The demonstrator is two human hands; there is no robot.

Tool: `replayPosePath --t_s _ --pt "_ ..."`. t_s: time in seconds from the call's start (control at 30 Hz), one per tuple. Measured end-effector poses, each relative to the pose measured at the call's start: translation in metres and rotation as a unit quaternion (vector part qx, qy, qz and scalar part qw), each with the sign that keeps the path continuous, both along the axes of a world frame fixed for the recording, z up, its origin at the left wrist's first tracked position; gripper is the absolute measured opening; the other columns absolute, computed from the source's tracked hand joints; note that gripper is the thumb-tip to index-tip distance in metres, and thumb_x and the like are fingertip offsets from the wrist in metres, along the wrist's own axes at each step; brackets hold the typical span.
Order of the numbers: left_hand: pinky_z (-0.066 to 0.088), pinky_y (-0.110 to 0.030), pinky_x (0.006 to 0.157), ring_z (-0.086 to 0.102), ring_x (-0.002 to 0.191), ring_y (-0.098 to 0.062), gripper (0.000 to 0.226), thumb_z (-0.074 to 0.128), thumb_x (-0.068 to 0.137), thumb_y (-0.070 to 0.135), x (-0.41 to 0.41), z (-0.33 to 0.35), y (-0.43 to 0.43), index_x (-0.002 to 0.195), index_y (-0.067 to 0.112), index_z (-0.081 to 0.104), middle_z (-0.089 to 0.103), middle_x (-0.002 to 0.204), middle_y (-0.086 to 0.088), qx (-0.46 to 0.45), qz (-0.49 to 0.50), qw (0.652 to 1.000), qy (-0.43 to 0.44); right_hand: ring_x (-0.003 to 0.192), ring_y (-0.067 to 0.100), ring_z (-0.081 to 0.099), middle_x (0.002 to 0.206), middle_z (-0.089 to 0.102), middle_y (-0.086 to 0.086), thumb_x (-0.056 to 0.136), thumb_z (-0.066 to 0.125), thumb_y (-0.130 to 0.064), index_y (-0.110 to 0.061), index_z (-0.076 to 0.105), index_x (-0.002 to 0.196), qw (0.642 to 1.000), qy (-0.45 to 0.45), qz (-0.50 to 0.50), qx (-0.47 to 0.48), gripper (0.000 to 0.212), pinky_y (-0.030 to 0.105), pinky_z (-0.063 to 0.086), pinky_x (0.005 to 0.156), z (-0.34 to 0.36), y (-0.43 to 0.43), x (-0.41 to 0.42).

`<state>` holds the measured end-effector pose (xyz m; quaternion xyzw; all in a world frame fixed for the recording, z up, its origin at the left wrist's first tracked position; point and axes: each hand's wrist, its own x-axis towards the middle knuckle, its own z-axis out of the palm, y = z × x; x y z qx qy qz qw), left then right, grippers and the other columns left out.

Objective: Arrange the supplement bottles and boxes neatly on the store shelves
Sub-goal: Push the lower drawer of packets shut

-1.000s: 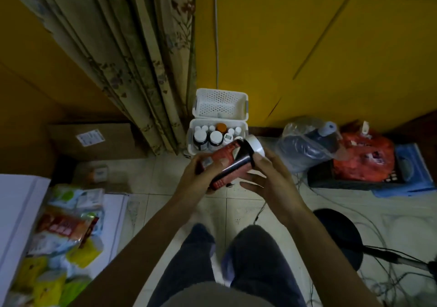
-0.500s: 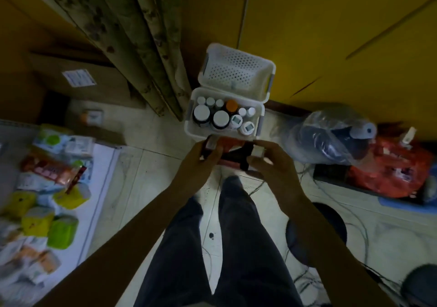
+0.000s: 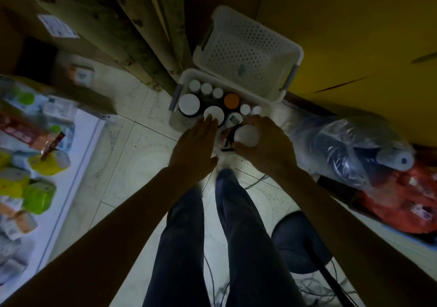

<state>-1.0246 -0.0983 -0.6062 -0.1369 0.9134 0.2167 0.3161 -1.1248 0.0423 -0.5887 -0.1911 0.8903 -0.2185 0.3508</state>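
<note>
A white plastic basket (image 3: 175, 104) stands on the floor, packed with several supplement bottles; most have white caps and one cap (image 3: 231, 101) is orange. My right hand (image 3: 267, 146) grips a red bottle with a white cap (image 3: 246, 135), held upright over the basket's near right corner. My left hand (image 3: 195, 147) is flat with straight fingers, its tips over a white-capped bottle (image 3: 214, 114) at the basket's near edge. A second, empty perforated basket (image 3: 248, 51) leans behind the first.
A white shelf (image 3: 82, 146) at the left holds green, yellow and red packets. A cardboard box (image 3: 56, 26) and a curtain (image 3: 132, 23) stand behind. A plastic-wrapped bundle (image 3: 350, 150), red bag (image 3: 406, 202) and cables lie right. My legs are below.
The view has tipped down over the basket. The red bottle went from lying across both hands to upright in my right hand alone. My left hand let go and flattened.
</note>
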Motion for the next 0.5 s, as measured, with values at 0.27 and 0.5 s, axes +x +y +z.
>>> replayPosePath --t_s 0.27,0.5 --pt "0.006 -0.038 0.118 -0.007 0.147 -0.025 0.089 0.055 0.093 0.038 -0.002 -0.021 0.002 0.151 0.01 -0.007 -0.01 0.159 -0.01 0.001 -0.034 0.999 -0.028 0.116 0.027 0.053 0.13 0.053 0.01 0.081 0.072 -0.037 -0.015 0.046 0.132 0.999 -0.007 -0.037 0.005 0.061 0.037 0.047 0.089 -0.039 -0.009 -0.003" --pt "0.009 -0.04 0.118 -0.001 0.148 -0.027 0.087 0.058 0.091 0.036 0.002 -0.029 -0.002 0.151 0.009 0.001 -0.006 0.16 -0.011 -0.009 -0.042 0.999 -0.009 0.124 0.03 0.047 0.138 0.045 0.006 0.079 0.073 -0.037 -0.019 0.045 0.133 0.997 0.047 0.052 0.024 0.064 0.048 0.05 0.091 -0.065 -0.018 0.029"
